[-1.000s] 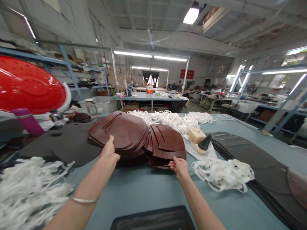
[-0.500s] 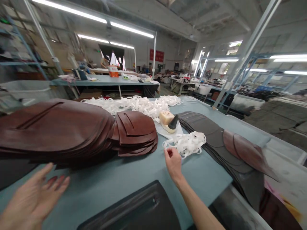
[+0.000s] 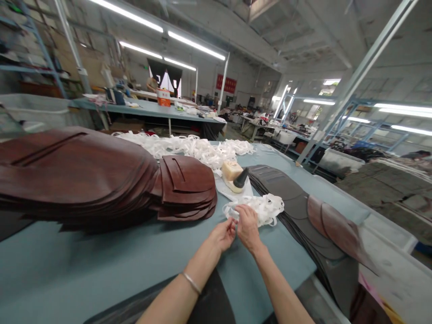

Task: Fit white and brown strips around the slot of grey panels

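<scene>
My left hand and my right hand are together at the near edge of a small heap of white strips. Both have curled fingers, and what they pinch is too small to make out. A black panel lies under my left forearm. Behind the heap, a yellowish block and a black cone rest on a white sheet. Stacked brown leather-like pieces are to the left of my hands.
A larger pile of white strips lies at the back of the blue-green table. Dark layered panels with a brown piece cover the right side. A person is far behind.
My left hand has moved right from the lower left, its spread fingers now curled beside my right hand. The view has shifted slightly.
</scene>
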A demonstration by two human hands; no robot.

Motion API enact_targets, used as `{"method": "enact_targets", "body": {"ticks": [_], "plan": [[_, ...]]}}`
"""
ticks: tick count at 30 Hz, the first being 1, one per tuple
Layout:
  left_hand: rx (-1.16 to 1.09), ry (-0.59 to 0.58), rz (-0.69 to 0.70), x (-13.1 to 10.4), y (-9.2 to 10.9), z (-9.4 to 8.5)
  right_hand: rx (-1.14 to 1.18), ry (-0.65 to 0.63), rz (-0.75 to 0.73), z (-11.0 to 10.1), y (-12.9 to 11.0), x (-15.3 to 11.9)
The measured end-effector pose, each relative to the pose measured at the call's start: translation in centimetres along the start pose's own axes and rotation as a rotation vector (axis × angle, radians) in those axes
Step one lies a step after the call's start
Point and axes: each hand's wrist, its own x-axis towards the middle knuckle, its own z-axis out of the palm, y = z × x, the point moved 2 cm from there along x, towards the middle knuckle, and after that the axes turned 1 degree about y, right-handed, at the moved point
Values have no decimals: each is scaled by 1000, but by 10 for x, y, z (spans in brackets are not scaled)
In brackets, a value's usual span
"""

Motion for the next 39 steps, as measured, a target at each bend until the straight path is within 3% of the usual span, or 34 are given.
{"method": "enact_targets", "body": {"ticks": [3, 7, 9, 11, 14, 16, 17, 19, 21, 24, 28, 31, 34, 39], "plan": [[111, -44, 33, -18, 4, -22, -148, -205, -55, 11, 16, -3], [328, -38, 71, -85, 35, -99, -252, -327, 0, 20, 45, -4], [714, 28, 180, -125, 55, -134, -269, -362, 18, 20, 49, 0], [1042, 103, 222, -160, 68, -155, -272, -384, 21, 14, 41, 6], [1381, 166, 282, -197, 73, -151, -251, -307, 23, -7, -5, 12], [1523, 111, 342, -208, 68, -132, -113, -158, -17, -26, -56, 9], [1563, 52, 368, -211, 65, -121, 11, -161, -86, -33, -84, 5], [1585, -66, 413, -216, 61, -105, 291, -393, -308, -42, -135, -8], [1585, -85, 454, -223, 62, -103, 484, -687, -393, -44, -164, -24], [1582, 31, 399, -239, 67, -131, 573, -944, -302, -41, -166, -40], [1508, 143, 338, -262, 61, -181, 556, -1031, -250, -30, -143, -54], [1450, 379, 309, -270, 54, -209, 532, -1027, -126, -15, -134, -67], [1373, 632, 302, -269, 52, -226, 421, -924, 71, 1, -127, -79], [1297, 755, 377, -261, 57, -233, 399, -816, 160, 13, -120, -84]]}}
